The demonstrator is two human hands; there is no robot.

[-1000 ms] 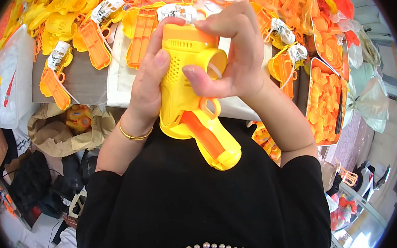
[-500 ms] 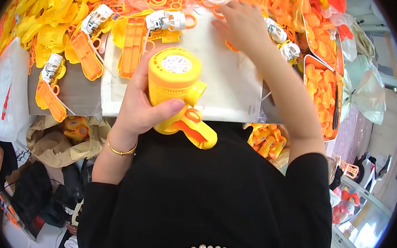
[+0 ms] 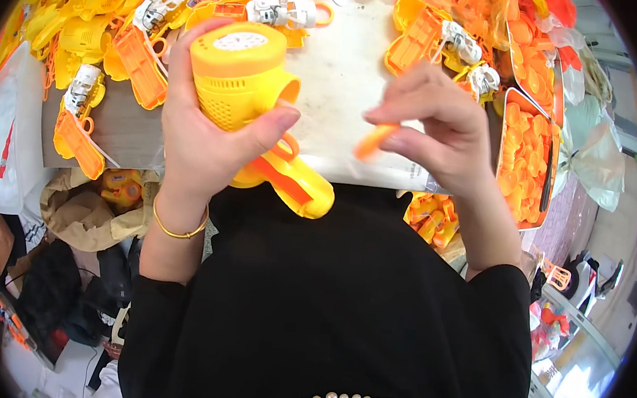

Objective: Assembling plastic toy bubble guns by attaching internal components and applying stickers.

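Note:
My left hand point(image 3: 202, 134) is wrapped round a yellow toy gun point(image 3: 241, 92) and holds it up over the front of the worktable. The toy's thick round barrel has a white perforated disc on its upper end. An orange trigger ring and a handle with an orange strip point down toward me. To the right, my right hand point(image 3: 440, 126) pinches a small orange plastic piece point(image 3: 374, 142) between thumb and fingers. Motion blurs the piece, so its exact shape cannot be made out. A gap separates it from the toy.
Several opened toy halves with white mechanisms point(image 3: 161, 5) lie along the table. Yellow shells point(image 3: 84, 38) pile up at the far left. Trays of orange parts point(image 3: 524, 159) stand at the right. A clear plastic bin point(image 3: 12, 152) and a brown sack point(image 3: 81, 221) are at the left.
My right hand has come back from the far orange rings toward me, now with a small orange piece. The toy gun in my left hand has moved up and left.

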